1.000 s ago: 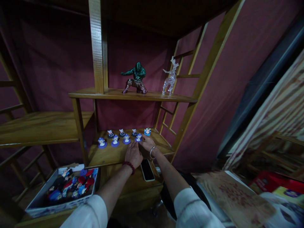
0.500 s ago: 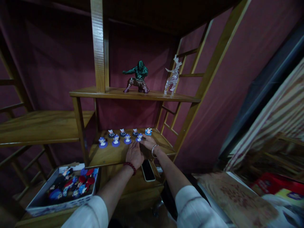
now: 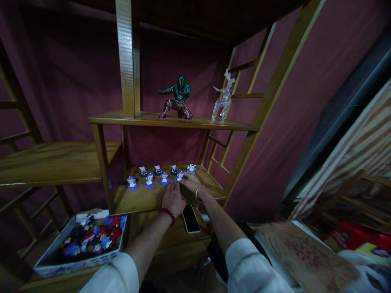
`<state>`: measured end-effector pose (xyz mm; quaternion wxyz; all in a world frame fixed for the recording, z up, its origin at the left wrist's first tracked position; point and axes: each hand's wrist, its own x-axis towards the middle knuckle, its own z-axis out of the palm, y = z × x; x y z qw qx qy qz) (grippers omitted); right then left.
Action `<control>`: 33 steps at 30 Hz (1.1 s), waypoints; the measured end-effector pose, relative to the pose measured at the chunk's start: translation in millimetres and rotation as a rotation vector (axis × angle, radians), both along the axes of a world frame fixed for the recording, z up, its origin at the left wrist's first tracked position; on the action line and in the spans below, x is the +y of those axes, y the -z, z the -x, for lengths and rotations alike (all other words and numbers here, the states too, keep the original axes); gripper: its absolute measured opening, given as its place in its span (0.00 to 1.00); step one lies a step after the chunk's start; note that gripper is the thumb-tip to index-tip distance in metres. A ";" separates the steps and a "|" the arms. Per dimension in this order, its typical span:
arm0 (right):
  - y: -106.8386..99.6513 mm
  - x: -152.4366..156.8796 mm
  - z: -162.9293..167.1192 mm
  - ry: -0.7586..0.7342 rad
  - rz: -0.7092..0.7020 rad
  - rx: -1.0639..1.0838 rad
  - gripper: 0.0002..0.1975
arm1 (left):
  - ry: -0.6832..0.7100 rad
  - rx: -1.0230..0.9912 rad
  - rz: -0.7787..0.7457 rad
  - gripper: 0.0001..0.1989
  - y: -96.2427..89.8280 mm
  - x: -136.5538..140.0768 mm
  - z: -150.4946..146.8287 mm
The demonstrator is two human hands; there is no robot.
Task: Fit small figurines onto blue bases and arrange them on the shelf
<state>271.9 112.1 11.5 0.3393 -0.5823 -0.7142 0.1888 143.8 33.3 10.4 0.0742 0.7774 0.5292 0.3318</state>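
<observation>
On the lower wooden shelf (image 3: pixel 137 200) stand two rows of small figurines. The front row has purple bases, and its rightmost purple figurine (image 3: pixel 179 176) is at my fingertips. My right hand (image 3: pixel 192 184), with a beaded bracelet, closes on it from the right. My left hand (image 3: pixel 174 198), wearing a dark red bracelet, has its fingers together at the front of the same base; the fingertips are partly hidden. Left of it stand a purple figurine (image 3: pixel 164 178), another purple figurine (image 3: pixel 149 180) and a third purple figurine (image 3: pixel 132 182). Behind are dark-based figurines (image 3: pixel 157 170) and a blue-based figurine (image 3: pixel 191 168).
A box (image 3: pixel 45 266) of jumbled figurines sits low at left. Below the shelf edge lies a phone (image 3: pixel 191 219). The upper shelf (image 3: pixel 143 119) carries a green and bronze crouching statue (image 3: pixel 180 97) and a clear deer figure (image 3: pixel 223 99). A slanted post (image 3: pixel 253 134) bounds the right side.
</observation>
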 end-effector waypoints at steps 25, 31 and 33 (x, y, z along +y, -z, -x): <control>5.5 -7.4 -4.1 -0.079 -0.076 0.070 0.21 | -0.001 -0.011 0.018 0.23 -3.2 -2.4 0.7; 2.5 -11.3 -2.7 -0.067 -0.085 0.017 0.21 | 0.000 -0.012 0.044 0.22 -5.0 -3.1 0.5; 2.4 -13.2 -2.7 -0.058 -0.086 0.011 0.21 | -0.004 -0.011 0.044 0.22 -6.2 -4.0 0.6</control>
